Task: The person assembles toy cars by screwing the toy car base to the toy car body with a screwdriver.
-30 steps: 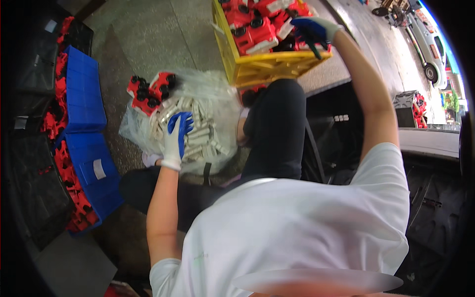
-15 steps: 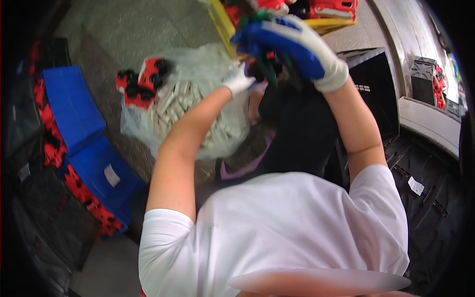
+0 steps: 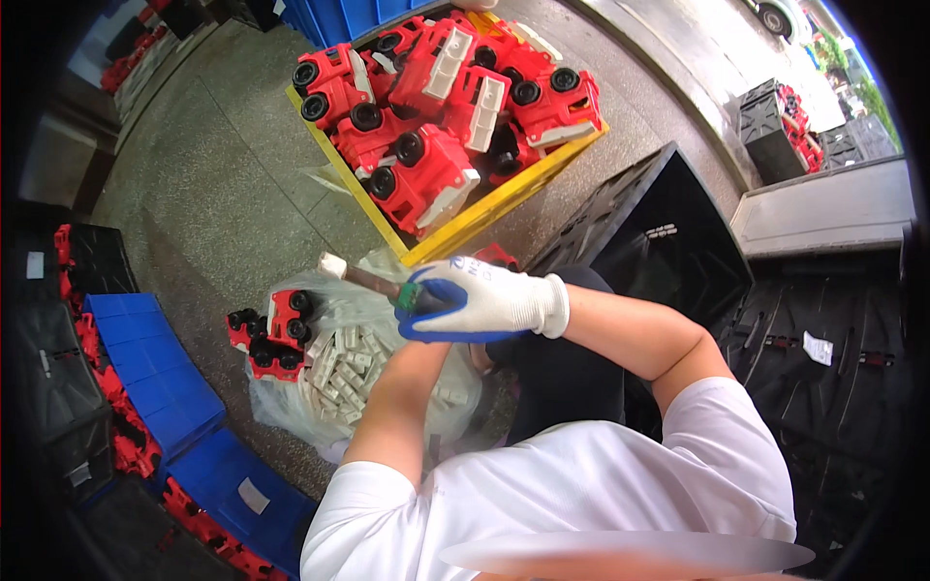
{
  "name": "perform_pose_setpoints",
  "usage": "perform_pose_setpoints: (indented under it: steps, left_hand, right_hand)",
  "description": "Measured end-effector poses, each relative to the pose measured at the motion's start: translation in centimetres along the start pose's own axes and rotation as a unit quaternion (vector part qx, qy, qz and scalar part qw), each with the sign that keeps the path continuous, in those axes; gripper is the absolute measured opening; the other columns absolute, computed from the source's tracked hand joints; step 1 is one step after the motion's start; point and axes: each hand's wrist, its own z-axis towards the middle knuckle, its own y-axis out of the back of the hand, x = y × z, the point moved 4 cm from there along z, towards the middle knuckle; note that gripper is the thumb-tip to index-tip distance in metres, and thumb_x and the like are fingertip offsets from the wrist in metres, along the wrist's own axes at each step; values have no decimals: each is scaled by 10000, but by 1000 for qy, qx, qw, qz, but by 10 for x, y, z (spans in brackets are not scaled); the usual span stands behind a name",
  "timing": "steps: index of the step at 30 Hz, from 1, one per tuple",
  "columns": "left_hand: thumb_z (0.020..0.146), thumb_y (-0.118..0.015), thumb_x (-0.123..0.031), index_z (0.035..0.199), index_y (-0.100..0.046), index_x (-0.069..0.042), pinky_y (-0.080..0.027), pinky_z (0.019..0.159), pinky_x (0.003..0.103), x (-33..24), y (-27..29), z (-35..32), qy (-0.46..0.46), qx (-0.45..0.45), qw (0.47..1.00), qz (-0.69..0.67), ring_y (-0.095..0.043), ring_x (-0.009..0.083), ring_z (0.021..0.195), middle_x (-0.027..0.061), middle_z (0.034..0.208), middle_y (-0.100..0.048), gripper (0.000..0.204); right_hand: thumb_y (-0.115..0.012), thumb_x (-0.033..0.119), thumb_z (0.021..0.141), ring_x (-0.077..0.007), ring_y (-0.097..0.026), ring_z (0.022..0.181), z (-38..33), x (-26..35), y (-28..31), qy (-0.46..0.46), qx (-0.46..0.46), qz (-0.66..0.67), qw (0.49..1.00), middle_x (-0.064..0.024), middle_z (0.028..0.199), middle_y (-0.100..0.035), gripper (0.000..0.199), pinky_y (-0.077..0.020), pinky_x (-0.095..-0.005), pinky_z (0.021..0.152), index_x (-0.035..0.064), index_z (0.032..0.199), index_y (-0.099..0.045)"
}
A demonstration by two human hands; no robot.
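My right hand (image 3: 480, 302), in a white glove with a blue palm, is closed around a hammer-like tool (image 3: 373, 283). The tool has a brown shaft, a green part by my fingers and a pale blocky end pointing up and left. My left forearm (image 3: 402, 392) reaches up beneath the right glove, which covers the left hand. What the left hand touches is hidden. Part of a red piece (image 3: 497, 254) shows just beyond the right glove. Left of the arms, a clear plastic bag (image 3: 276, 412) holds many small white parts (image 3: 344, 373), with red toy trucks (image 3: 288, 320) at its edge.
Ahead stands a yellow crate (image 3: 542, 186) heaped with red toy trucks (image 3: 426, 174). An open black crate (image 3: 678, 228) is at my right. Blue covers (image 3: 155, 368) lie over red toys along the left. Farther right is another black crate (image 3: 775, 136) of red pieces.
The view has tilted up, bringing the whole yellow crate into sight. My right hand has come lower and nearer with the tool. The left glove, partly visible before, is now hidden behind it.
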Motion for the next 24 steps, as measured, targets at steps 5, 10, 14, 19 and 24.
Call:
perform_pose_setpoints:
  steps: [5, 10, 14, 19, 24]
  left_hand:
    - [836, -589, -285, 1368, -366, -20, -411, 990, 357, -2, 12, -74, 122, 14, 992, -42, -531, 265, 1150, 158, 1309, -486, 636]
    - [922, -512, -207, 1199, -510, 12, -472, 886, 338, 34, 79, -163, 147, -98, 953, -245, -582, 185, 1030, 88, 1079, -608, 353]
    - [938, -514, -268, 1235, -492, -31, -443, 943, 341, -88, 140, -155, 15, -185, 941, -284, -510, 188, 1147, 93, 1268, -495, 381]
    - [823, -650, -240, 1234, -497, -35, -522, 804, 365, -230, 114, -62, 0, 73, 918, -389, -630, 229, 901, 123, 1085, -604, 484]
    - [607, -834, -360, 1265, -465, -42, -363, 975, 432, -320, 37, 11, -350, -168, 875, 288, -480, 331, 1072, 154, 1123, -514, 819]
  right_hand:
    - [-626, 502, 797, -301, -602, 823, -9, 7, 2, -14, -13, -4, 1000, -187, 855, -620, 500, -463, -374, 754, 13, 900, -607]
    - [-623, 498, 783, -321, -607, 922, -42, 39, 7, 8, 18, 2, 1000, -199, 964, -631, 523, -469, -371, 822, 20, 994, -621]
    - [-667, 430, 766, -331, -595, 884, -54, 37, 0, 136, -45, 9, 990, -195, 983, -613, 446, -468, -380, 793, 21, 933, -612]
    - [-750, 188, 736, -322, -582, 908, -92, 75, 17, 445, -162, 99, 875, -167, 1005, -582, 310, -461, -384, 792, 13, 933, -586]
    - [-785, 197, 692, -354, -593, 889, -94, 66, 33, 443, -239, 86, 860, -178, 1044, -575, 471, -476, -387, 774, 43, 1055, -527]
